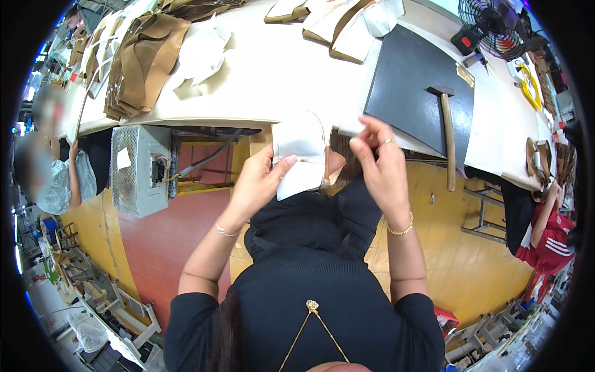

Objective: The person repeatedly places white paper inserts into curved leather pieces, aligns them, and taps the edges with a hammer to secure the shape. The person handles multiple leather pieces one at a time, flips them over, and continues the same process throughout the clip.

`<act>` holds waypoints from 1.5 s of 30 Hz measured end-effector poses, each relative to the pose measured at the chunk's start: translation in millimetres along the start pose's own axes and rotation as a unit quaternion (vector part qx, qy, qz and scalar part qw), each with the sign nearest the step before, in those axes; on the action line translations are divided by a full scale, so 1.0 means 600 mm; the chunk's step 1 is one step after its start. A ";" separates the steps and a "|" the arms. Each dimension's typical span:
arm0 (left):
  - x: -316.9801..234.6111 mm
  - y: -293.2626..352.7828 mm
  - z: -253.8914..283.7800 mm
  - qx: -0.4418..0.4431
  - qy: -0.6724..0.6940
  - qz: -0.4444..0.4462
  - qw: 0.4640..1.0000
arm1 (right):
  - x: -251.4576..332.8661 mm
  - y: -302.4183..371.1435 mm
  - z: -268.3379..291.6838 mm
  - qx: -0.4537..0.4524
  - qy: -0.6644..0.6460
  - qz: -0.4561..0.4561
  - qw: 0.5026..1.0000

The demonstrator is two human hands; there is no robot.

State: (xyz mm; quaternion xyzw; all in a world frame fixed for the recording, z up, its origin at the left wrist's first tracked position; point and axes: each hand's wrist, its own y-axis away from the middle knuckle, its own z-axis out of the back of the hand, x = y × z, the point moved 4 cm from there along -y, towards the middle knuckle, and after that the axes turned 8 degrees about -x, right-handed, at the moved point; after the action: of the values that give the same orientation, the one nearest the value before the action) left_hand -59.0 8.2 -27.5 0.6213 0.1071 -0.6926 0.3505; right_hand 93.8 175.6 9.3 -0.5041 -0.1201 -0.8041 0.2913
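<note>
My left hand grips a white sewn leather piece, its thumb pressed flat on the front and the fingers behind. The piece hangs over my lap at the table's near edge, and a tan-brown underside shows along its right. Just right of it, apart from the piece, my right hand is raised with thumb and fingers spread. Nothing shows between those fingers.
A hammer lies on a dark board to the right, its handle jutting past the edge. Brown leather pieces are piled at left. A fan stands far right. Below the table hangs a metal box. People sit on both sides.
</note>
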 end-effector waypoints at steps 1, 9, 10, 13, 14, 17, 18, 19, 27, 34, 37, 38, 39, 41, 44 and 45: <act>-0.018 0.002 0.011 0.025 0.017 0.017 0.999 | 0.031 -0.020 0.004 0.004 0.043 0.106 0.993; -0.197 0.010 0.101 0.263 -0.271 -0.018 0.926 | 0.125 -0.106 -0.149 0.445 -0.131 0.264 0.845; -0.206 0.010 0.108 0.263 -0.284 -0.024 0.922 | 0.126 -0.109 -0.151 0.464 -0.134 0.230 0.845; -0.216 0.003 0.122 0.251 -0.316 -0.009 0.915 | 0.133 -0.100 -0.128 0.481 -0.163 0.157 0.847; -0.211 -0.001 0.123 0.248 -0.319 -0.007 0.915 | 0.149 -0.094 -0.114 0.464 -0.116 0.189 0.857; -0.199 -0.012 0.117 0.237 -0.370 -0.029 0.898 | 0.173 -0.074 -0.087 0.374 -0.061 0.257 0.889; -0.201 -0.014 0.111 0.237 -0.365 -0.021 0.900 | 0.168 -0.073 -0.082 0.347 -0.039 0.252 0.903; -0.207 -0.015 0.106 0.239 -0.360 -0.014 0.902 | 0.162 -0.073 -0.075 0.319 -0.016 0.247 0.915; -0.201 -0.019 0.088 0.246 -0.329 -0.017 0.911 | 0.164 -0.076 -0.028 0.264 0.083 0.215 0.937; -0.200 -0.018 0.094 0.270 -0.357 -0.077 0.891 | 0.152 -0.074 0.013 0.279 0.089 0.231 0.928; -0.203 -0.016 0.093 0.277 -0.358 -0.101 0.886 | 0.155 -0.072 0.024 0.281 0.100 0.255 0.920; -0.205 -0.017 0.092 0.278 -0.357 -0.113 0.884 | 0.156 -0.071 0.026 0.278 0.103 0.262 0.918; -0.208 -0.017 0.090 0.281 -0.363 -0.115 0.881 | 0.156 -0.070 0.029 0.272 0.113 0.270 0.917; -0.217 -0.018 0.085 0.285 -0.375 -0.121 0.874 | 0.158 -0.070 0.035 0.261 0.133 0.287 0.912; -0.222 -0.026 0.081 0.304 -0.332 -0.082 0.889 | 0.163 -0.078 0.043 0.279 0.177 0.274 0.903; -0.224 -0.027 0.078 0.327 -0.321 -0.065 0.887 | 0.166 -0.081 0.045 0.305 0.173 0.262 0.899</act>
State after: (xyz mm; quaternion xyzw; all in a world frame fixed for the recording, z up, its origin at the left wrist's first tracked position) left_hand -108.0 40.2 102.9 0.4363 -0.2033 -0.8711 0.0973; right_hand 53.1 192.8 114.2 -0.2566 -0.1712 -0.6971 0.6472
